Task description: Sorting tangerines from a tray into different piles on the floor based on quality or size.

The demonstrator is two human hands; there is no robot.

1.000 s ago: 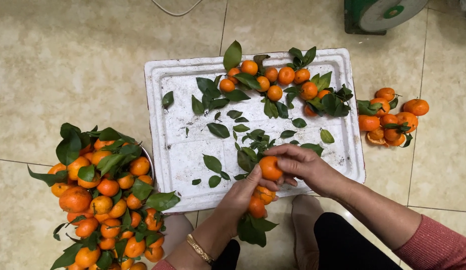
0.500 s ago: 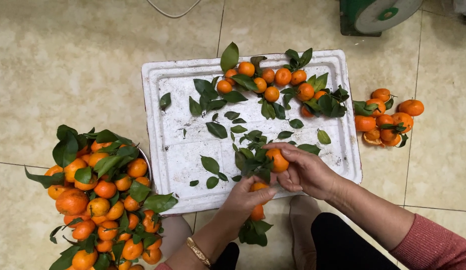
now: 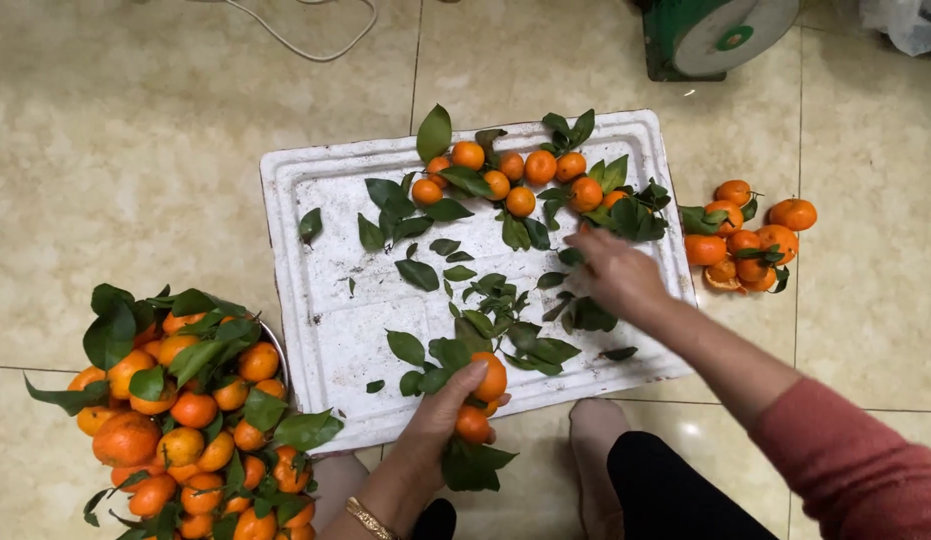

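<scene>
My left hand (image 3: 448,410) grips a small cluster of orange tangerines (image 3: 486,385) with green leaves, at the near edge of the white foam lid (image 3: 316,300). My right hand (image 3: 611,270) reaches out over the lid's right side, fingers toward the leafy tangerines (image 3: 531,175) piled along the far edge. Whether it holds a fruit is hidden by the back of the hand. Loose green leaves (image 3: 486,300) lie scattered across the lid between the two hands.
A heaped bowl of leafy tangerines (image 3: 191,410) sits at the lower left. A small pile of tangerines (image 3: 751,240) lies on the tiled floor right of the lid. A green scale (image 3: 716,35) and a white cable (image 3: 306,30) are at the top. My foot (image 3: 596,440) rests below the lid.
My right hand has left the cluster, carrying one tangerine away, and moved up and right toward the far pile. The left hand stays with the remaining cluster.
</scene>
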